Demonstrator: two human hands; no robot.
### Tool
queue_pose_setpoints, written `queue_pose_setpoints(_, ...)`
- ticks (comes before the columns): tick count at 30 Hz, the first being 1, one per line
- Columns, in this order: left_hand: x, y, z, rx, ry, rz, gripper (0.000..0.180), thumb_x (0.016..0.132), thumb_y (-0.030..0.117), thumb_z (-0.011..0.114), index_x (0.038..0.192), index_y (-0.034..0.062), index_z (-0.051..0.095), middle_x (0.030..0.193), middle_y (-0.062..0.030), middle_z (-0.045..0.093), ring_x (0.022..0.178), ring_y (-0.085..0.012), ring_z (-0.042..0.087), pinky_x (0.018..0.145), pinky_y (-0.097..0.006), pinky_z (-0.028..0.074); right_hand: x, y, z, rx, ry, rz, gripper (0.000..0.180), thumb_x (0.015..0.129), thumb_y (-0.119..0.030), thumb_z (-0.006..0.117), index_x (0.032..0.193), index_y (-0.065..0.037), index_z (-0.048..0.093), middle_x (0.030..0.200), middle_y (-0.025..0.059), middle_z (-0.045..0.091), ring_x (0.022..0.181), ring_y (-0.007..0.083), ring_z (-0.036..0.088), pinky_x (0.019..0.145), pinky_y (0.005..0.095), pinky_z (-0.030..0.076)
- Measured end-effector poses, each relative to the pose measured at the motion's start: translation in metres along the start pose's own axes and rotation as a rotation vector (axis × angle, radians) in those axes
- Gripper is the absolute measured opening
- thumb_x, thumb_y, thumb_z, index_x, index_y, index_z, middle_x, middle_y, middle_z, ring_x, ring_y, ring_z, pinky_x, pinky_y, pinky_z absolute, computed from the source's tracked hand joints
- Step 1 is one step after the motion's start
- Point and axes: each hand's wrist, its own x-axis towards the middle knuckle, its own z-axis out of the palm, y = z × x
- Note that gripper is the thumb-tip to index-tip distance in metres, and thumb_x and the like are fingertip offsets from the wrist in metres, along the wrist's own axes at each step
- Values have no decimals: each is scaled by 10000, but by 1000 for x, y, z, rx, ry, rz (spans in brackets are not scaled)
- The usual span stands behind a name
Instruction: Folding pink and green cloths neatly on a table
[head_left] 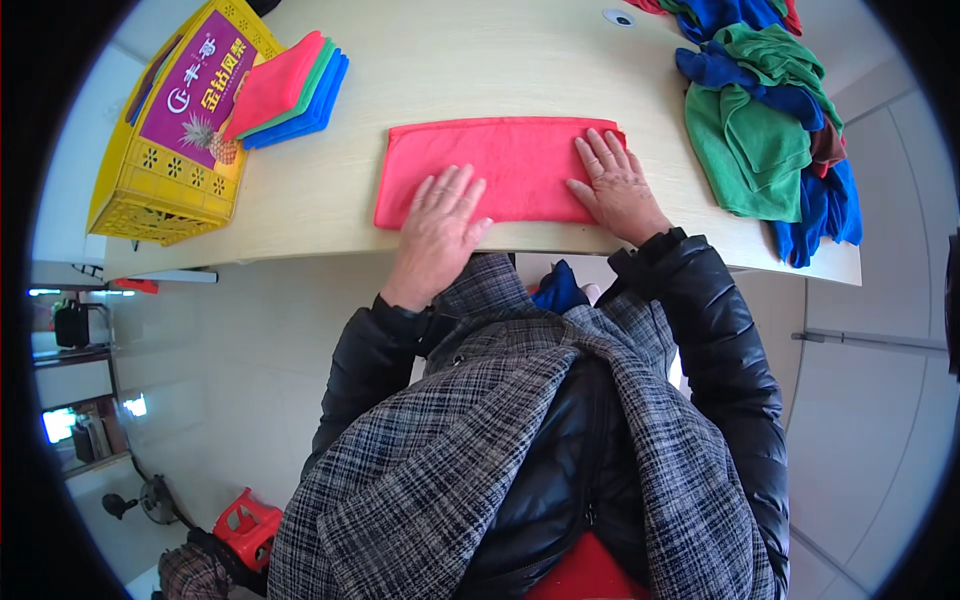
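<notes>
Your plaid coat faces a folded red towel, likely soft: take its corners. Left grip, right grip: flat atop, unclamped.

Couldn't see the bits of red cloth under the left hand and right hand, and both palms were hidden. In the far-left stack, the top red square covered most of the green one. The yellow crate mostly hid its own inside. Far right, some red and blue cloths got chopped by the top edge. That little round thing on the far side was honestly too tiny to make out.
</notes>
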Motion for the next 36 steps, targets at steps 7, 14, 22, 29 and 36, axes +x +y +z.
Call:
queue_pose_setpoints(7,-17,-5,2,-50,121,-79,416,959,253,646,1295,10,631,1382,-174,584,1297,-358,523,1107,-460,407,-10,-39,-26,209,198,-151,464,947,-294,651,1343,-64,579,1349,167,586,1264,344,538,1076,447,415)
queue_pose_setpoints(14,-17,-47,-10,188,235,-511,370,929,299,698,1143,0,664,1144,-179,649,1086,-377,598,948,-463,474,0,-82,-22,703,32,25,180,849,-156,735,995,-61,692,867,128,704,794,302,693,757,410,552)
queue_pose_setpoints(22,-3,-53,-11,144,21,-732,320,897,278,727,1054,8,656,1089,-185,641,1055,-380,597,907,-463,477,18,-81,-24,565,-137,9,196,826,-207,754,921,-62,662,815,117,695,758,307,681,695,422,534)
queue_pose_setpoints(29,11,-16,-7,-2,204,-120,250,850,178,746,1033,36,652,1076,-142,636,1059,-341,599,927,-449,476,13,-77,-18,515,-30,-39,203,835,-215,740,953,-68,667,854,117,688,788,309,681,710,424,540)
queue_pose_setpoints(36,37,-83,1,168,143,-121,315,882,152,700,1160,33,614,1192,-127,630,1162,-336,565,983,-454,454,36,-1,-33,242,327,-47,342,854,-199,712,1172,-87,653,1129,120,658,1057,320,634,922,424,518)
